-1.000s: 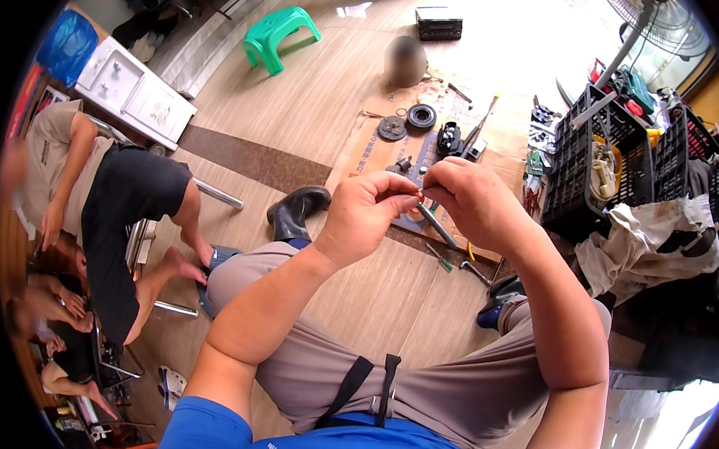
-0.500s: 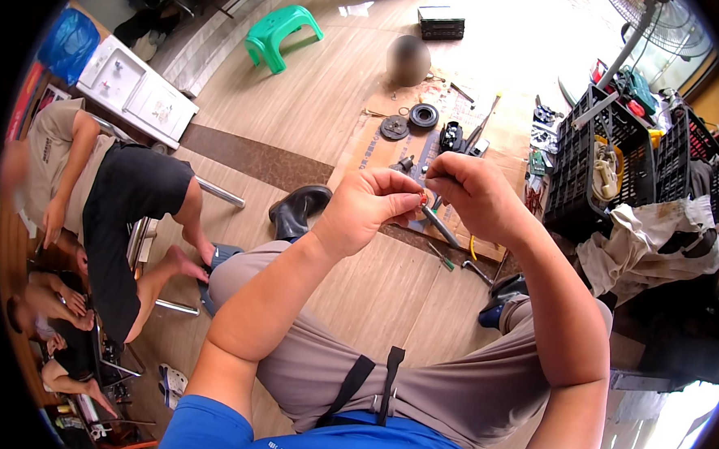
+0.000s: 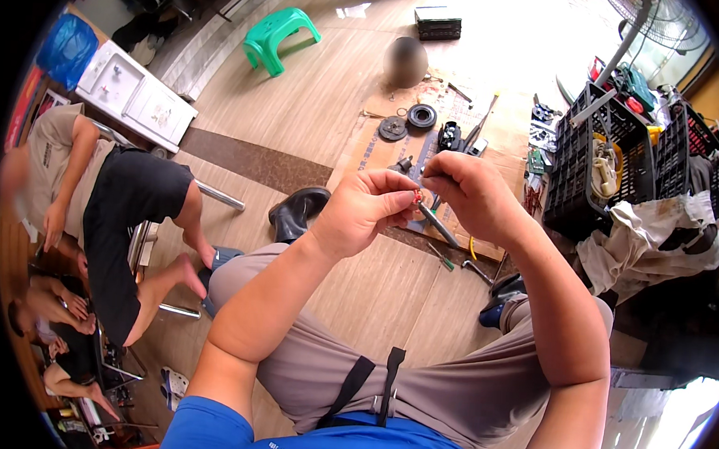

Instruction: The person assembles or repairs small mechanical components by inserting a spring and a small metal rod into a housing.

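Observation:
My left hand (image 3: 362,207) is closed in a pinch on a small red piece (image 3: 417,197) at its thumb and fingertips; the exact kind is too small to tell. Just beside it, my right hand (image 3: 471,190) has its fingers bent together, the fingertips close to the red piece. What they hold, if anything, is hidden. Below the hands shows a grey rod (image 3: 438,224); I cannot tell whether it lies on the floor or touches a hand. Past the hands, a cardboard sheet (image 3: 363,156) bears a black ring-shaped part (image 3: 421,115), a round dark disc (image 3: 393,129) and a black housing (image 3: 450,136).
Black plastic crates (image 3: 577,175) with tools and a pale cloth (image 3: 647,248) stand at the right. A green stool (image 3: 282,35) is at the upper left. Another person (image 3: 133,204) sits at the left, with someone else lower down. A black box (image 3: 437,24) stands at the far side.
Both hands hold nearly the same pose. The fingertips shift slightly, and a little more of the red piece shows. The whole view has moved slightly.

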